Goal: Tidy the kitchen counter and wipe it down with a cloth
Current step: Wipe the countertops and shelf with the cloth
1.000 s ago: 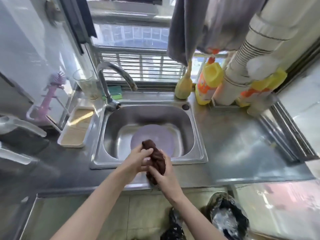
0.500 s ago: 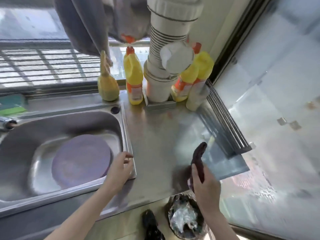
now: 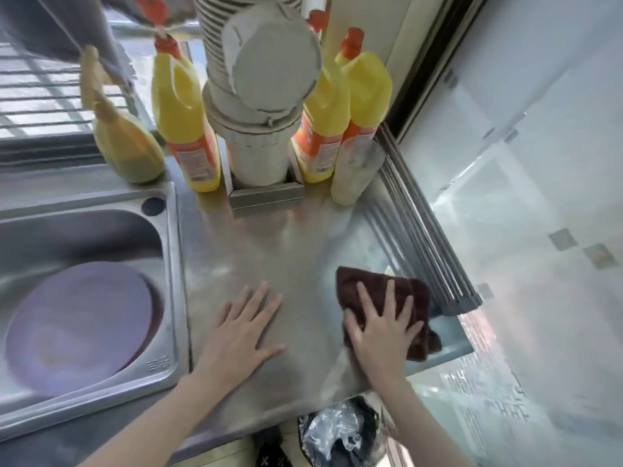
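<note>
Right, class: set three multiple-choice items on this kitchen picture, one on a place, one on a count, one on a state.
1. Where does the purple plate lie?
A in the sink
B on the counter
C on the floor

2. How many yellow bottles with red caps stand at the back?
A one
B three
C five

3. How is the brown cloth held?
A hanging from a hook
B balled up in both hands
C pressed flat under the right hand

Answers: 1 A, it lies in the basin; 2 B, three are visible; 3 C, spread fingers press it on the counter.
</note>
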A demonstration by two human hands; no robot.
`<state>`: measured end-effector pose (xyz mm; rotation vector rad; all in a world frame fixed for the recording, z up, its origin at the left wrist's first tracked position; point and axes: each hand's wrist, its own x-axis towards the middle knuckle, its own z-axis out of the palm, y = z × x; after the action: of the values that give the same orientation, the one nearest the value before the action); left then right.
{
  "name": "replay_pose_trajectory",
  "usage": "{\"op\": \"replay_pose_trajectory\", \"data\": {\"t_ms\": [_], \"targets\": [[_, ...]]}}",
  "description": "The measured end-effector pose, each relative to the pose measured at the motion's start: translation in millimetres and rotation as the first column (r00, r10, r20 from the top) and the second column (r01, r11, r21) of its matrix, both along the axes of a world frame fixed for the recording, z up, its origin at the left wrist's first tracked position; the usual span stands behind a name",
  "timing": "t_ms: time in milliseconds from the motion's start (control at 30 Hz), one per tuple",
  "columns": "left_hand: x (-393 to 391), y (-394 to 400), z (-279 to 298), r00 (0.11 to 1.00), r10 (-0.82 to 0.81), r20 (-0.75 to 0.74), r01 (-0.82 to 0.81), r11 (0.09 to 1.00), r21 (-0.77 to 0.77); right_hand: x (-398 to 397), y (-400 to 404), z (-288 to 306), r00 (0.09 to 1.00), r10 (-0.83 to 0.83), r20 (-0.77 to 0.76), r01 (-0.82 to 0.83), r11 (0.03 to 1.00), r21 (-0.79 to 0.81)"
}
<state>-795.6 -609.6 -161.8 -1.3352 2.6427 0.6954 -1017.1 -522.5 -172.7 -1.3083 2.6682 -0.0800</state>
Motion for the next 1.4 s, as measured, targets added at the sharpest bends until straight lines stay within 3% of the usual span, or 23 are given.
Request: {"op": "replay_pose_trajectory", "data": {"t_ms": [100,167,233,333,433,533,667,767,900,967,1067,1200,1267,1400], "targets": [[-22.2,-11.6,-5.1,0.998,-0.033,0.05,0.033,0.999,-0.018,-30.1,-14.8,-3.2,0.991,-0.119,0.065,0.126,0.985,-0.119],[-25.0,-15.1,-7.5,0.998,-0.034,0.052,0.034,0.999,0.007,-3.0,-0.5,-6.6,1.0,0.024,0.02,-0.018,0.969,-0.245],[-23.9,-15.3,-6.6,0.998,-0.033,0.056,0.032,0.999,0.011,49.0,33.1,-7.0,0.969,0.246,0.031,-0.23,0.937,-0.263],[-22.3,-14.6,-11.0,0.998,-0.026,0.056,0.024,0.999,0.024,58.8,42.5,-5.7,0.936,0.349,0.047,-0.325,0.907,-0.267],[-20.3,-14.7,-16.7,0.999,-0.017,0.039,0.018,1.0,-0.006,3.4,-14.4,-7.2,0.985,0.17,-0.009,-0.168,0.96,-0.224],[-18.6,-15.1,-18.8,0.999,-0.021,0.037,0.021,1.0,-0.007,-42.3,-65.6,-6.6,0.998,0.04,0.056,-0.034,0.994,-0.106],[-20.8,-19.5,-11.0,0.999,-0.042,0.031,0.041,0.999,0.029,-11.5,-30.3,-5.2,0.994,0.085,0.071,-0.074,0.985,-0.156],[-27.0,-32.9,-5.2,1.0,-0.003,0.028,0.003,1.0,0.006,18.7,17.7,3.4,0.967,0.236,0.1,-0.231,0.971,-0.062],[-40.0,-57.2,-4.5,0.995,0.057,0.08,-0.058,0.998,0.007,-29.2,-41.3,-0.3,0.959,0.261,0.109,-0.258,0.965,-0.041],[-43.4,-62.8,-6.7,0.989,0.048,0.137,-0.051,0.999,0.014,-50.2,-89.0,-1.0,0.968,0.176,0.18,-0.181,0.983,0.014],[-42.8,-64.1,-7.8,0.986,0.04,0.162,-0.047,0.998,0.04,-39.3,-108.7,0.6,0.974,0.107,0.2,-0.097,0.994,-0.056],[-42.5,-61.4,-9.8,0.995,0.076,0.07,-0.078,0.996,0.03,-5.8,-63.0,-1.1,0.91,0.407,0.084,-0.403,0.913,-0.062],[-41.2,-61.8,-11.1,0.994,0.063,0.085,-0.066,0.997,0.037,-24.9,-74.0,-2.8,0.876,0.459,0.147,-0.463,0.886,-0.005],[-44.0,-63.1,-8.0,0.993,0.071,0.094,-0.072,0.997,0.016,-35.7,-136.9,-1.0,0.964,0.185,0.192,-0.18,0.983,-0.042]]}}
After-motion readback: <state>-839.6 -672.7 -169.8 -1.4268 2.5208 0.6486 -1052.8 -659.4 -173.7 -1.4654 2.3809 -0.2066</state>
